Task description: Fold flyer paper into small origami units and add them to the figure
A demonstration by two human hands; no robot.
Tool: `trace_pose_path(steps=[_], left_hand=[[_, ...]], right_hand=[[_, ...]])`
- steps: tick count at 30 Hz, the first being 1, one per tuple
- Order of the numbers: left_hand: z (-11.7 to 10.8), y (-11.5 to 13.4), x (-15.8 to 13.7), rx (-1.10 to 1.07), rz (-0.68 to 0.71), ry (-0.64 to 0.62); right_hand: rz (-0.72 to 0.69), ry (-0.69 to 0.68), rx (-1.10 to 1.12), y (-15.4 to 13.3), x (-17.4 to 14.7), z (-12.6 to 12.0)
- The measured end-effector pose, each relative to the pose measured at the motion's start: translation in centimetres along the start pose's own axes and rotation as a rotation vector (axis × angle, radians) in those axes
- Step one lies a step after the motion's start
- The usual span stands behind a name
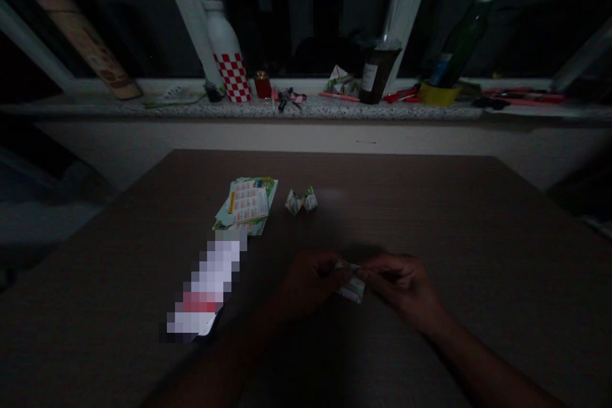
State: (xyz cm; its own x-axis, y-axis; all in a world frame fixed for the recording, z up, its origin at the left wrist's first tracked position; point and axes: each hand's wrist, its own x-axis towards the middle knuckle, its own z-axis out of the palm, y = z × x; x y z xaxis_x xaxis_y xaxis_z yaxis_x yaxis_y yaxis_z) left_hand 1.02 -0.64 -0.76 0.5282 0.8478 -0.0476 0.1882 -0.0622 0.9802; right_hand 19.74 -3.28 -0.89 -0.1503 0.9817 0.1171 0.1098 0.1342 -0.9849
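Between my two hands is a small piece of folded printed paper [352, 290], light with coloured print. My left hand [310, 277] pinches its upper left side between thumb and fingers. The thumb and fingers of my right hand [406, 284] close on its upper right corner. Both hands are just above the table, and the dim light hides the finer folds. Beyond them stands a folded paper shape with pointed flaps [301, 201]. To its left lies a loose stack of printed paper sheets [248, 201].
A lit phone [210, 287], its screen blurred out, lies left of my hands on the brown table [459, 217]. Along the windowsill [296, 111] behind stand a checkered bottle [232, 64], a tan tumbler [90, 48], a dark cup [375, 76] and a green bottle [466, 32].
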Motion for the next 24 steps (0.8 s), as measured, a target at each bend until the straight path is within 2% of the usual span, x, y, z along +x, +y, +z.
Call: trace_pose_path(steps=[4,9,11,16,19,24], left_hand=[[-0.1,0.0,0.0,0.25,0.114,0.002],[-0.2,-0.3,-0.1,0.33,0.234,0.102],[-0.3,-0.4,-0.1,0.332,0.242,0.124],[-0.8,0.0,-0.2,0.418,0.206,0.109],[-0.8,0.1,-0.2,0.43,0.207,0.127],[-0.5,0.0,-0.1,0.355,0.165,0.333]], right_hand=[[-0.031,-0.042,-0.066,-0.1,0.1,0.0],[-0.056,0.087,-0.05,-0.2,0.5,0.6],[-0.07,0.102,-0.032,-0.3,0.6,0.7],[-0.09,0.031,-0.094,-0.3,0.8,0.6],[-0.083,0.076,-0.132,0.0,1.0,0.7],[0.001,0.019,-0.088,0.4,1.0,0.9]])
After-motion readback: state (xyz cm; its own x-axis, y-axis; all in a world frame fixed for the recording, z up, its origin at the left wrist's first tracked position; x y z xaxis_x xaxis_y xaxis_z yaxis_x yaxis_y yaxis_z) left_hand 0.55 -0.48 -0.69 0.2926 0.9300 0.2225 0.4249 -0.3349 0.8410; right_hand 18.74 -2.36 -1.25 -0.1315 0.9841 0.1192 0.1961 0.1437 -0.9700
